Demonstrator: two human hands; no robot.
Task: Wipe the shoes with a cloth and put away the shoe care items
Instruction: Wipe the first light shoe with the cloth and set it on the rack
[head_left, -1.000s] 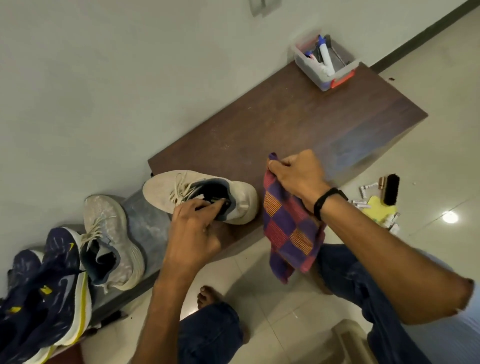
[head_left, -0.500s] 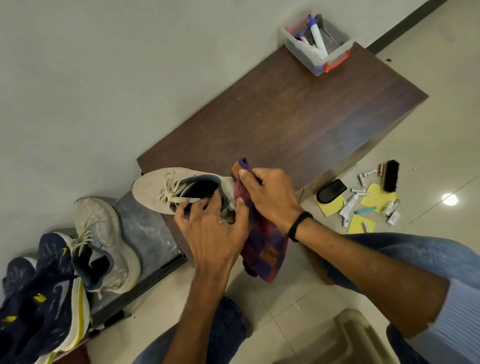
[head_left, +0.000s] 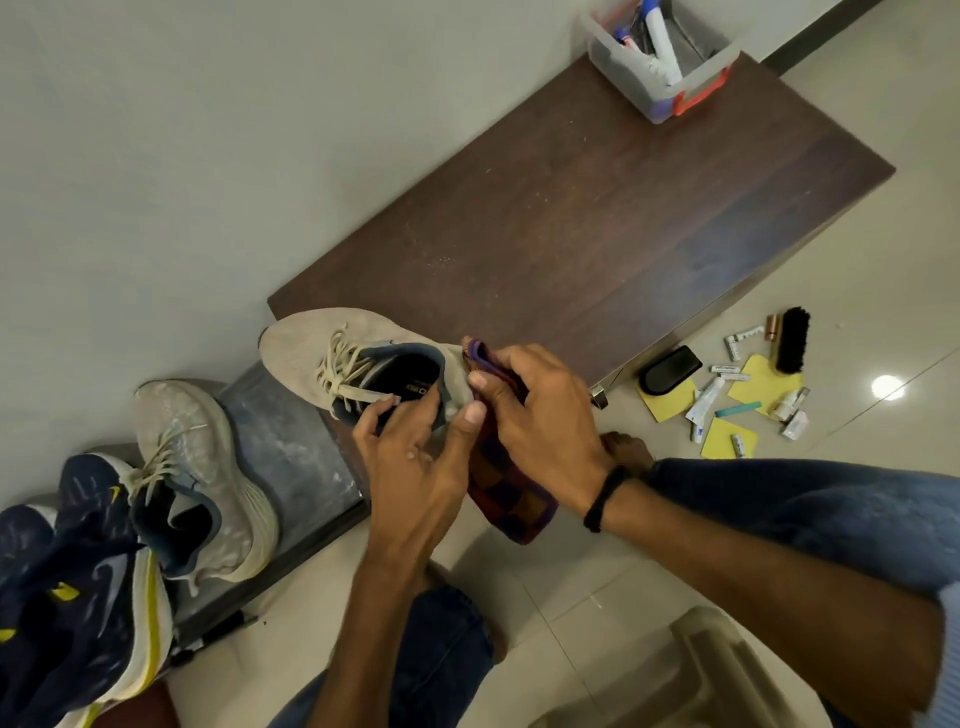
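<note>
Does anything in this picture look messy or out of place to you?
Yes. A brush, small tubes and yellow pads lie scattered on the floor beside the wooden bench, while the plastic box on the bench's far corner looks like their home. Nothing seems spilled or broken.

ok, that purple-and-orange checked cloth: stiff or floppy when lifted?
Probably floppy: below the right hand the purple-and-orange checked cloth hangs limp. Likely light, since that hand alone bunches it against the beige sneaker.
</note>
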